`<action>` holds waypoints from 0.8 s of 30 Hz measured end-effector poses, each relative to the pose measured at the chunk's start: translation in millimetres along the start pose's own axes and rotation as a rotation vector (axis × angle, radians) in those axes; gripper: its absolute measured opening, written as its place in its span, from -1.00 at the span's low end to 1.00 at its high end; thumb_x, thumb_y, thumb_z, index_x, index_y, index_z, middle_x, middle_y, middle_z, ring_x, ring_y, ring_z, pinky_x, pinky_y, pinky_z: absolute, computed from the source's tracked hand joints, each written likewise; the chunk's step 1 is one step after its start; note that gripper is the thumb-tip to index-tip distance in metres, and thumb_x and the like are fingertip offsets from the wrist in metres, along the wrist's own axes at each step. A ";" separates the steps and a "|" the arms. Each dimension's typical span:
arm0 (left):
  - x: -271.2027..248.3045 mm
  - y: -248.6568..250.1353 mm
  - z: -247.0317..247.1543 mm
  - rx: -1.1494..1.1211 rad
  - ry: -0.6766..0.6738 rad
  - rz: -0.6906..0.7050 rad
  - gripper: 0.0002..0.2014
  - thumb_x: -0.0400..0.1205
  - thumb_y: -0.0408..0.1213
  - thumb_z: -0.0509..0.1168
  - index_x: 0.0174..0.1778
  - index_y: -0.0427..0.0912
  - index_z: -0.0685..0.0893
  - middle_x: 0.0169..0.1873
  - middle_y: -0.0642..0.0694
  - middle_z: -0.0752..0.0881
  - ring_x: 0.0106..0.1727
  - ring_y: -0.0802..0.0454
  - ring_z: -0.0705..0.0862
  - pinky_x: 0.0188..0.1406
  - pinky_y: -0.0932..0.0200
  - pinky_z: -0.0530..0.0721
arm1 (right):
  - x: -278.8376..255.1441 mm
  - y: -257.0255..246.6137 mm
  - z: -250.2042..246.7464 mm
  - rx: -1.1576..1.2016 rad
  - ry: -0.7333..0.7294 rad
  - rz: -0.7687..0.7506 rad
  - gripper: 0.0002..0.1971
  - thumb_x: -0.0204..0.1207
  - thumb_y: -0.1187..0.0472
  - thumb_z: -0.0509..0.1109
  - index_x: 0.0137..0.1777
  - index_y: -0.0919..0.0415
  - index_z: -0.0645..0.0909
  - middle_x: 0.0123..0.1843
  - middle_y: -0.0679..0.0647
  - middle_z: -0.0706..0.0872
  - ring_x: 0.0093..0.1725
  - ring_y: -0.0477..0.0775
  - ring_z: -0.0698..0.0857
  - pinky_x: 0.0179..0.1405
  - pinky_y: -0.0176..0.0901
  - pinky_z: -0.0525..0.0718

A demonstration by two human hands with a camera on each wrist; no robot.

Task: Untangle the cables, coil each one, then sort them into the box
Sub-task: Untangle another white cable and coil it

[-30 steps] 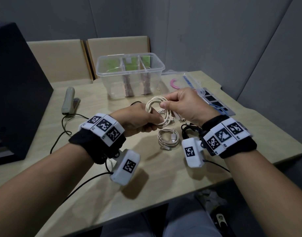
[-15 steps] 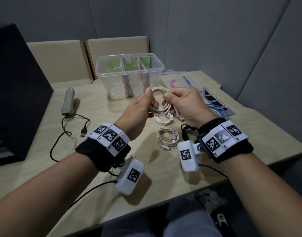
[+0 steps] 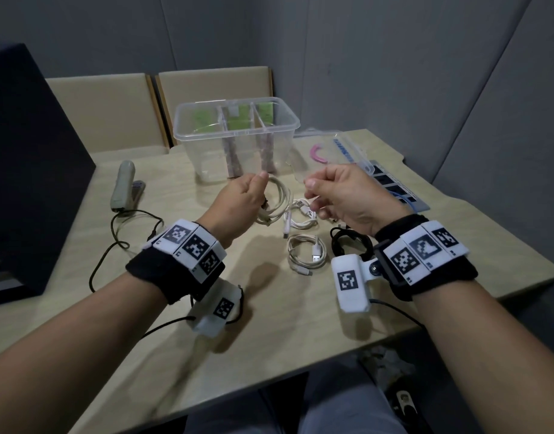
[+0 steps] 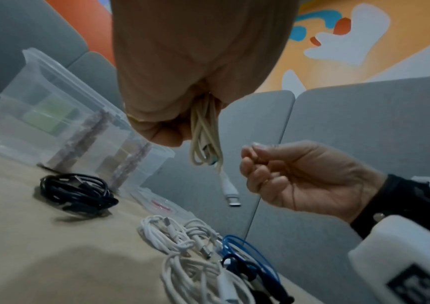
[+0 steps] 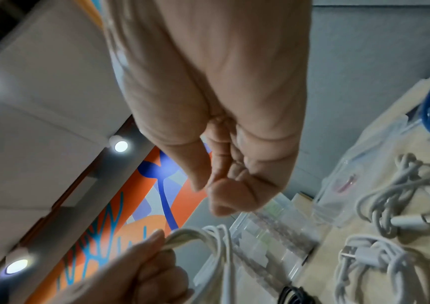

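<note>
My left hand (image 3: 253, 189) grips a cream coiled cable (image 3: 280, 203) by its top, and the coil hangs over the table in front of the clear three-compartment box (image 3: 213, 158). In the left wrist view the coil (image 4: 206, 144) dangles from the fist with a white plug below it. To the right of the coil, apart from it, my right hand (image 3: 313, 186) has its fingers curled and the thumb against them, and it holds nothing (image 5: 218, 181). The box compartments look bare apart from green labels.
On the table lie two white coils (image 3: 300, 214) (image 3: 307, 255), a black coil (image 3: 350, 242) and a blue cable (image 3: 404, 198) at the right. The box lid (image 3: 344, 148) lies behind them. A loose black cable (image 3: 122, 239), a stapler (image 3: 125, 186) and a dark monitor (image 3: 28, 167) occupy the left.
Both hands were on the cream coil. My right hand has let go and drawn away to the right, and the coil now hangs from my left hand alone.
</note>
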State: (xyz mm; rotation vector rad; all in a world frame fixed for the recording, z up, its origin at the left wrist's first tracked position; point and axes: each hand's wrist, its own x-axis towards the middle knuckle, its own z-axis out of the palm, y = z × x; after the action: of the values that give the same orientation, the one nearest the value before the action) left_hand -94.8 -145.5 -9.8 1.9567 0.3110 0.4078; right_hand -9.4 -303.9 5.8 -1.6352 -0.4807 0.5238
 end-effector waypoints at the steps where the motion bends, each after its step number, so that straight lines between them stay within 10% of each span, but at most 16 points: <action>1: -0.6 0.4 1.1 -0.011 0.000 0.000 -0.60 0.75 -0.08 0.01 -0.37 -0.16 0.44 -0.46 -0.06 0.50 -0.48 0.07 0.55 -0.44 0.21 0.43 | 0.7 1.2 1.0 -0.028 -0.002 0.018 -0.98 0.58 0.32 0.37 -0.05 0.26 0.57 -0.19 0.16 0.64 -0.38 0.00 0.59 -0.55 -0.26 0.53; 5: -1.9 10.2 4.3 -0.143 -0.009 -0.009 -0.57 0.77 -0.12 -0.04 -0.41 -0.17 0.41 -0.53 -0.08 0.42 -0.66 0.23 0.33 -0.65 0.33 0.28 | 4.3 10.7 4.7 -0.226 -0.067 0.077 -0.79 0.51 0.31 0.45 0.13 0.27 0.65 -0.17 0.10 0.71 -0.34 -0.02 0.63 -0.49 -0.22 0.50; 10: 1.4 14.6 -0.7 -0.128 -0.055 0.017 -0.58 0.77 -0.10 -0.04 -0.41 -0.14 0.38 -0.51 -0.08 0.37 -0.62 0.18 0.26 -0.63 0.27 0.22 | 2.7 6.1 4.3 -0.065 -0.053 0.051 -0.90 0.54 0.45 0.33 -0.14 0.33 0.66 -0.33 0.17 0.66 -0.51 -0.07 0.56 -0.63 -0.32 0.45; 24: 0.3 14.1 -1.6 0.076 -0.082 0.098 -0.66 0.76 -0.10 0.02 -0.35 0.01 0.44 -0.42 0.00 0.47 -0.65 0.30 0.48 -0.61 0.40 0.36 | -3.3 -3.5 -1.1 0.059 -0.031 0.056 -0.87 0.49 0.50 0.38 -0.27 0.37 0.58 -0.42 0.23 0.62 -0.54 -0.03 0.61 -0.62 -0.34 0.57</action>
State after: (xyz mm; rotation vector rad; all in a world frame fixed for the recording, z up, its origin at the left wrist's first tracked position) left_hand -94.7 -149.7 3.8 2.0628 0.1806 0.3831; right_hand -11.5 -306.3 9.6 -1.5890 -0.4397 0.6007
